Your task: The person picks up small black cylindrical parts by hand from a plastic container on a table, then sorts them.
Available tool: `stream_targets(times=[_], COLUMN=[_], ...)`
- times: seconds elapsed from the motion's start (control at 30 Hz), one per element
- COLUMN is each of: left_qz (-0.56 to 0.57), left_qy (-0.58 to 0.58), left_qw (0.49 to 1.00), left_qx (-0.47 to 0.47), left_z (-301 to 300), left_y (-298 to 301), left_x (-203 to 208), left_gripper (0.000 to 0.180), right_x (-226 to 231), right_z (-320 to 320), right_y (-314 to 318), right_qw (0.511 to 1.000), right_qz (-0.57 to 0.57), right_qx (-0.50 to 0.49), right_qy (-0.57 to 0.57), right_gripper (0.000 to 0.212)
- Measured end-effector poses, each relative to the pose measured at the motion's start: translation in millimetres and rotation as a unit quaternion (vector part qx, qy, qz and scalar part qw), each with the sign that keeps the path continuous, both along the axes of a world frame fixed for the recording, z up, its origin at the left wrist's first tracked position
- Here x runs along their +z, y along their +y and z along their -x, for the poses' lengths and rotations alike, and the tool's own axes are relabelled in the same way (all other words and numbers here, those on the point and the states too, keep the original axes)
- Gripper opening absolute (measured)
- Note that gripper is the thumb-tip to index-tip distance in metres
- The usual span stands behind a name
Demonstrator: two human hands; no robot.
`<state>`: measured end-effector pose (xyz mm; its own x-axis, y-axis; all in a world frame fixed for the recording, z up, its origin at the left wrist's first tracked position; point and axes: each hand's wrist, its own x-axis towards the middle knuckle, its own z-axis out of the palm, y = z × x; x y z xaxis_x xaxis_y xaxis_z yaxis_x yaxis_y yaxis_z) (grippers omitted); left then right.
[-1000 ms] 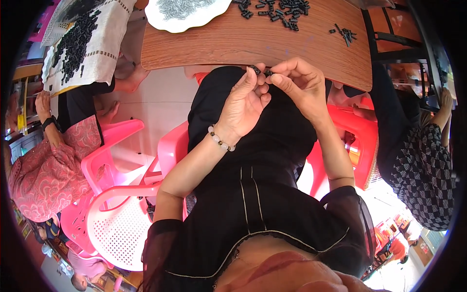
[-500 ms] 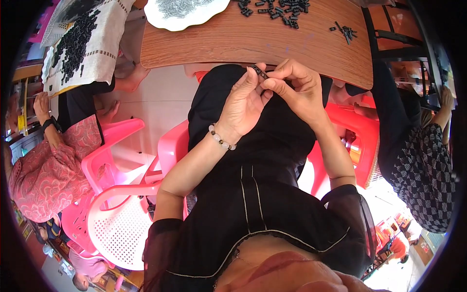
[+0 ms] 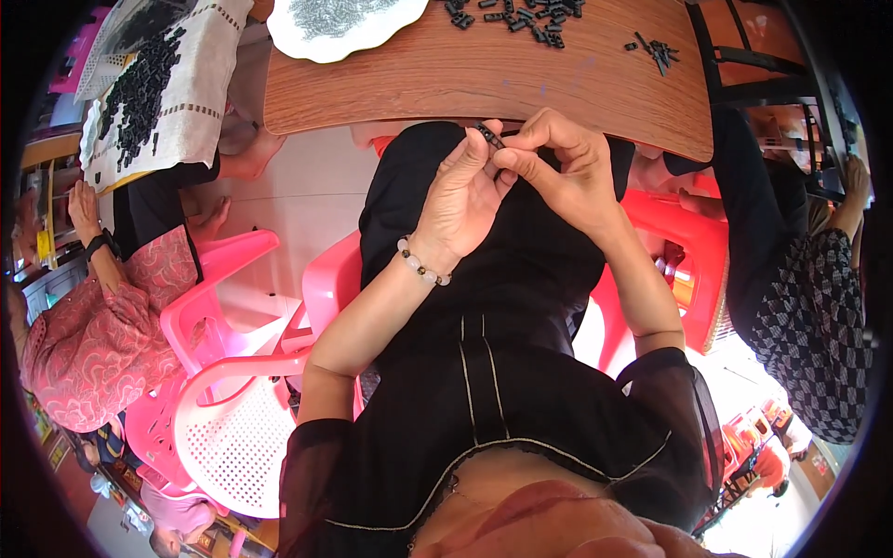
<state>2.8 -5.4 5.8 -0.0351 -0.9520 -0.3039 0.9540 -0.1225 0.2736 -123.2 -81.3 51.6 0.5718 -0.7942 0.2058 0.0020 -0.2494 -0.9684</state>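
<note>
Above my lap, just off the table's near edge, both hands meet at a small black plastic part [image 3: 488,137] with openings along it. My left hand [image 3: 460,191] pinches it between thumb and fingers. The thumb and forefinger of my right hand [image 3: 563,167] press together at its right end; whether they also hold a tiny pin is too small to tell. On the brown wooden table [image 3: 400,98] beyond lies a scatter of similar black parts [image 3: 526,17]. A smaller pile of thin dark pieces [image 3: 659,53] sits to its right.
A white scalloped plate [image 3: 349,51] of small metallic pieces stands at the table's far left. Another table with a pale cloth [image 3: 200,93] holds many black parts. Pink plastic chairs [image 3: 223,279] stand at left, a red one [image 3: 679,232] at right. People sit on both sides.
Both hands stay together at the black part, which has tilted slightly between the fingers. The whole view has shifted a little.
</note>
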Motion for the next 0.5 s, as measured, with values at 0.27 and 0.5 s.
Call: stream_targets(times=[0.27,0.5], left_qz=[-0.004,0.024], left_qy=[-0.009,-0.037], left_qw=[1.0,0.999], left_qx=[0.002,0.024], left_z=[0,1], left_y=[-2,-2], left_x=[-3,-9], left_gripper=[0.03,0.022], right_x=[-3,-5], right_z=[-1,-1], right_y=[-2,-1], right_qw=[0.999,0.998], right_qz=[0.042,0.058], right_qx=[-0.015,-0.019], right_qy=[0.022,0.029], right_gripper=[0.01,0.01])
